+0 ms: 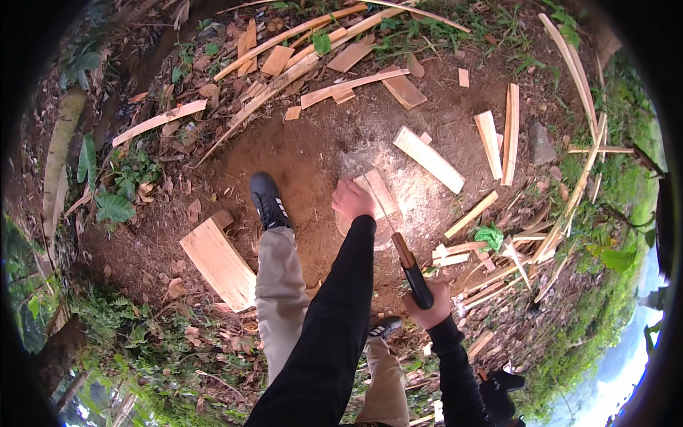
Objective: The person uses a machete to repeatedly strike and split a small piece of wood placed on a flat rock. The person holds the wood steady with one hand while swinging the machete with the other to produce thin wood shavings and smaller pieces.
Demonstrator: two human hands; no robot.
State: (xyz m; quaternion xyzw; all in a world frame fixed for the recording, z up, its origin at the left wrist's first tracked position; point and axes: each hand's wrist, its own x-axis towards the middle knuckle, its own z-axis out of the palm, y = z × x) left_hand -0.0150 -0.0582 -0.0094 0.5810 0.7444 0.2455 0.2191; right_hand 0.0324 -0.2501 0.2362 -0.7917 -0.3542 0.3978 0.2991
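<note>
My left hand (353, 201) is closed on the left edge of a short pale wood block (380, 186), which stands over a pale, round, stump-like patch on the ground. In my right hand (431, 307) is the black grip of a machete (416, 280), with a brown section ahead of it. Its thin blade, seen nearly edge-on, points up and left and lies across or just above the block; I cannot tell whether it touches. Pale wood dust and chips (416, 167) surround the block.
A plank (429, 159) lies beyond the block, and a wide board (222, 263) rests left of my shoe (269, 199). Long strips and offcuts (284, 75) are scattered at the back. More sticks lie at right, near a crumpled green plastic bag (489, 237) and a stone (541, 143).
</note>
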